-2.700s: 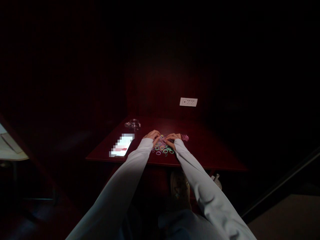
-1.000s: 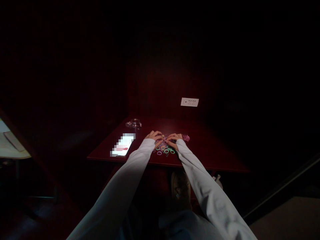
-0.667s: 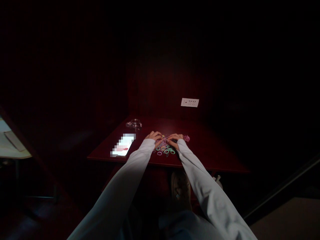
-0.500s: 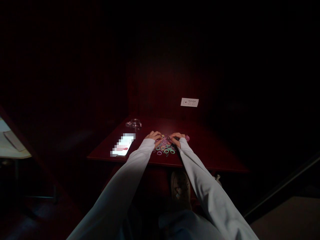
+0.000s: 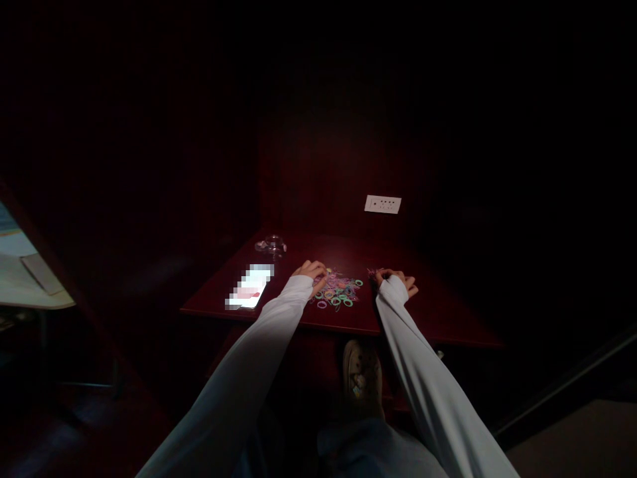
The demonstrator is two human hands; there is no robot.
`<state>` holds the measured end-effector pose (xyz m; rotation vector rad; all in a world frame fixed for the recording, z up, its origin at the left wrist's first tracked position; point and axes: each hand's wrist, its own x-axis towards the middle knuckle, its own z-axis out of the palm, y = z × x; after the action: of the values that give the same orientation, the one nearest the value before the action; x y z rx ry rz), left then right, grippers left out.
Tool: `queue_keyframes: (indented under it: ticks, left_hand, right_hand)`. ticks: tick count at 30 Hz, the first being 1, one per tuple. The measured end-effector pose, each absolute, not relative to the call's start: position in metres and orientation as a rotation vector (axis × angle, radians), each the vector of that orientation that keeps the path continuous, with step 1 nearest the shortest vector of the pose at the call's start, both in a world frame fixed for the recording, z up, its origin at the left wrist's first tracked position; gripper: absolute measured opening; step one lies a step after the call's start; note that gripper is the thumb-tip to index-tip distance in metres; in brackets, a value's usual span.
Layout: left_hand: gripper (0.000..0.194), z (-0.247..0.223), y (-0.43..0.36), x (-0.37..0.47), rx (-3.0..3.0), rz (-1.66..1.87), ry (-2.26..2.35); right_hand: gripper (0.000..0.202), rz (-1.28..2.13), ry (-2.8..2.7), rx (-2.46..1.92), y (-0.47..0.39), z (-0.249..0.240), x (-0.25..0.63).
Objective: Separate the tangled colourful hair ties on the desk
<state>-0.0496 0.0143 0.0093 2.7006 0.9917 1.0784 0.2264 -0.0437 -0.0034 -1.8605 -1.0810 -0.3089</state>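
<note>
Left hand [image 5: 311, 271] half-curls at 10 o'clock of the multicoloured hair-elastic pile [image 5: 341, 288]; right hand [image 5: 401, 277] bends its fingers by the pink bundle [image 5: 374, 273] at 2 o'clock; neither grip is discernible; snagging could drag the 2 heaps together.

The left hand [image 5: 311, 272] covers the left edge of the bands [image 5: 338, 292]; whether it pinches one is too small to tell. Mid-heap, the strands blur together. The right hand [image 5: 397, 282] hides part of the pink bunch [image 5: 372, 272], and its grip cannot be made out. Left of the left hand, the screen of the phone [image 5: 253, 284] is pixelated. Rightward of the right hand, the worktop [image 5: 442, 318] fades into darkness. Below both hands, the sleeves [image 5: 259, 352] leave the bottom edge.
</note>
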Motion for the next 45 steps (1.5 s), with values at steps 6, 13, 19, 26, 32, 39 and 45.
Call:
queue_keyframes:
  ticks: [6,13,19,26,32,39,45]
  left_hand:
    - [0.015,0.01,0.013,-0.048,2.689,1.083,1.034]
    - [0.013,0.011,0.014,-0.046,2.668,1.096,1.052]
    - [0.023,0.01,0.014,-0.044,2.672,1.101,0.978]
    - [0.025,0.015,0.012,-0.046,2.675,1.008,0.991]
    - [0.018,0.02,0.006,-0.049,2.683,0.989,0.995]
    - [0.008,0.019,0.007,-0.048,2.697,1.055,0.974]
    - [0.015,0.016,0.009,-0.047,2.73,1.025,0.966]
  right_hand:
    - [0.052,-0.314,-0.881,-1.866,-0.039,-0.006,0.223]
    - [0.057,-0.044,-1.219,-1.674,-0.036,0.004,0.201]
    - [0.061,0.254,-1.674,-1.51,-0.037,0.009,0.169]
    - [0.051,0.213,-1.784,-1.579,-0.04,0.01,0.156]
    - [0.05,0.149,-1.777,-1.631,-0.042,0.011,0.156]
    - [0.052,0.112,-1.693,-1.554,-0.038,0.005,0.159]
    - [0.052,0.122,-1.662,-1.536,-0.036,0.004,0.16]
